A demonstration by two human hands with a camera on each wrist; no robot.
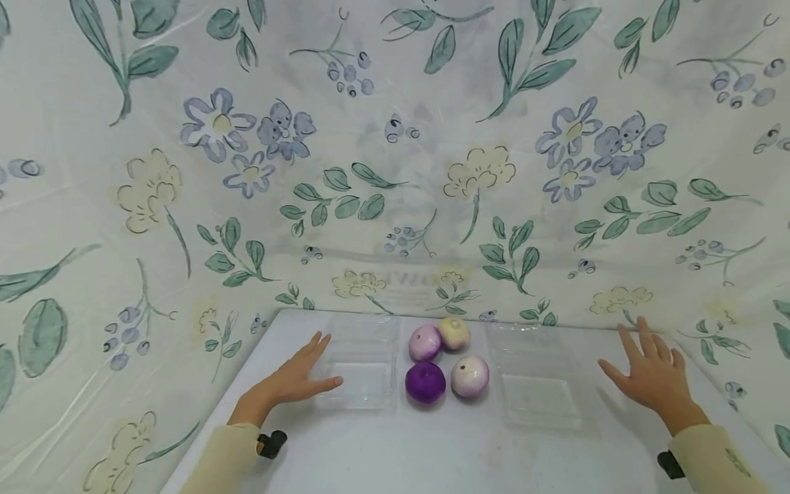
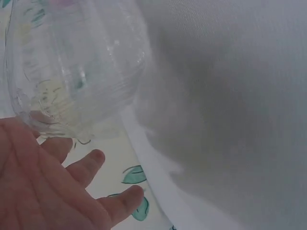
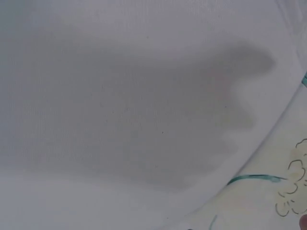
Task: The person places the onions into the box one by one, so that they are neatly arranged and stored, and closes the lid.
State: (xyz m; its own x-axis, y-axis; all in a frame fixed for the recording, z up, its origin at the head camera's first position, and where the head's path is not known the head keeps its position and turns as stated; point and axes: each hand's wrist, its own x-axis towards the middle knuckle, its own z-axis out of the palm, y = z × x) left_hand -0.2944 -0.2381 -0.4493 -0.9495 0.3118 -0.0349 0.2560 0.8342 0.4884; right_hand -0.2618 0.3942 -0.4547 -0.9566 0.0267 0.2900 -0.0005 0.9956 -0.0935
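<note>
My left hand [image 1: 293,376] hovers with fingers spread beside a clear plastic container [image 1: 361,396] on the left; whether it touches the container I cannot tell. In the left wrist view, the container [image 2: 96,57] stands just beyond the fingers [image 2: 122,203], and the palm holds nothing. On the far right, my right hand [image 1: 655,376] is spread above the table, apart from a second clear container [image 1: 543,413]. Between the containers sit a dark purple onion [image 1: 425,383], a pale onion [image 1: 470,377], a pinkish-purple onion [image 1: 425,342] and a yellowish onion [image 1: 455,334].
The white table [image 1: 432,456] ends at the back against a hanging floral sheet [image 1: 395,171], which also runs down both sides. In the right wrist view, a hand's shadow falls on the tabletop [image 3: 144,120] near its edge.
</note>
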